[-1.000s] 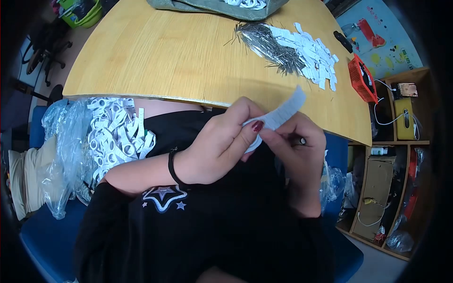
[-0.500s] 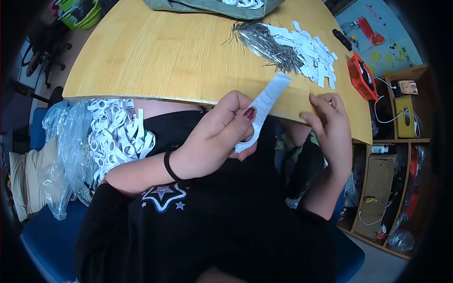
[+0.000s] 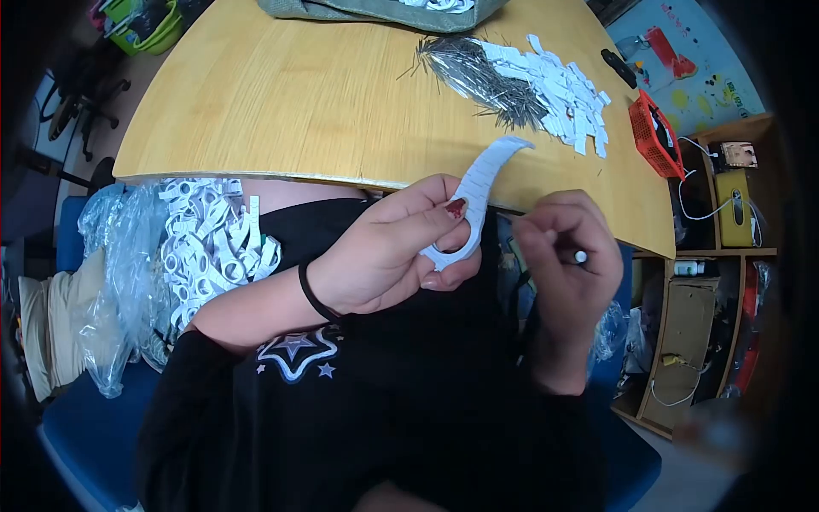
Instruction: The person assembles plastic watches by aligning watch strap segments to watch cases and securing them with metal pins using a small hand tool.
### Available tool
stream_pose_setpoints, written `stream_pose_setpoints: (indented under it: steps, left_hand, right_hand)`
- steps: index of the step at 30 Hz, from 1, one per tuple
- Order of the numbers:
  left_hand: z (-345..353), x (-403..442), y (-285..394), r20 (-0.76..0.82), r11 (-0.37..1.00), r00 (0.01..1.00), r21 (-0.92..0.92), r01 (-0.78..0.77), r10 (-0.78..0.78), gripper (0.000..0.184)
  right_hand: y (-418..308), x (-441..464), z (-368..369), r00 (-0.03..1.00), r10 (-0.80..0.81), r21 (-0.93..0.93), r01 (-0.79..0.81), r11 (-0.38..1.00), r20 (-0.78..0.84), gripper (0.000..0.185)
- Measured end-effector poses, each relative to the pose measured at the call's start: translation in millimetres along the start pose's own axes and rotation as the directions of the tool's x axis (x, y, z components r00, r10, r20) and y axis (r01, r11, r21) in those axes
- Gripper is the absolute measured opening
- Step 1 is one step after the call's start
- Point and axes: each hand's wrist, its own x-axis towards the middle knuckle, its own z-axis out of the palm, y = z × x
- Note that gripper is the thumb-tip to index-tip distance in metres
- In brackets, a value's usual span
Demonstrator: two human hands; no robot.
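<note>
My left hand (image 3: pixel 401 243) pinches a white ring-shaped piece with a long tail (image 3: pixel 482 188); its ring part is at my fingers and its curved tip points up over the table edge. To the right, my right hand (image 3: pixel 572 264) is curled, with a small white-tipped stick (image 3: pixel 580 256) showing between its fingers. Similar white ringed pieces (image 3: pixel 213 243) lie in a heap left of my lap. On the table, thin dark metal pins (image 3: pixel 490 81) are piled beside many short white strips (image 3: pixel 567 98).
The wooden table (image 3: pixel 281 102) curves in front of me. A grey-green bag (image 3: pixel 375 13) is at its far edge, an orange-red basket (image 3: pixel 653 141) at its right. Wooden shelves (image 3: pixel 717 256) stand on the right. Clear plastic bags (image 3: pixel 115 290) lie at the left.
My right hand moved away from the white piece to the right, opened, then curled again. The piece's tail swung more upright and its tip now bends right.
</note>
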Motion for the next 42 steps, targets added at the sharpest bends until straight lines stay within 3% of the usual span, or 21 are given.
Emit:
stream_pose_setpoints:
  steps: [10, 21, 25, 30, 32, 36, 39, 42]
  left_hand:
    - [-5, -2, 2, 0.042, 1.0, 0.999, -0.007, -0.014, 0.014, 0.02]
    - [-5, -2, 1, 0.049, 1.0, 0.999, -0.002, -0.014, 0.014, 0.021]
    - [-7, -3, 1, 0.035, 0.982, 0.994, 0.156, -0.104, 0.1, 0.016]
    - [-6, -7, 2, 0.063, 0.798, 0.986, 0.58, -0.164, 0.157, 0.02]
    - [-5, -7, 6, 0.07, 0.767, 0.987, 0.622, -0.156, 0.144, 0.019]
    - [0, -8, 8, 0.064, 0.74, 0.988, 0.656, -0.147, 0.14, 0.018]
    - [-1, -5, 5, 0.029, 0.847, 0.994, 0.521, -0.103, 0.103, 0.017]
    - [1, -7, 8, 0.075, 0.74, 0.99, 0.658, -0.141, 0.122, 0.016]
  right_hand:
    - [-1, 0, 14, 0.998, 0.047, 0.056, -0.049, 0.997, 0.031, 0.012]
    - [-2, -3, 12, 1.0, -0.001, -0.021, 0.002, 1.0, 0.03, 0.013]
    - [-6, -5, 18, 0.983, -0.178, -0.225, 0.181, 0.957, 0.036, 0.013]
    - [4, -3, 17, 0.995, -0.085, -0.122, 0.09, 0.988, 0.042, 0.012]
    - [9, -2, 19, 0.992, -0.119, -0.103, 0.122, 0.987, 0.037, 0.012]
    - [15, -4, 17, 0.998, -0.004, 0.037, 0.002, 0.999, 0.061, 0.013]
    - [6, -7, 23, 0.981, -0.193, -0.136, 0.192, 0.972, 0.012, 0.013]
    - [13, -7, 17, 0.992, -0.119, -0.057, 0.121, 0.991, 0.039, 0.012]
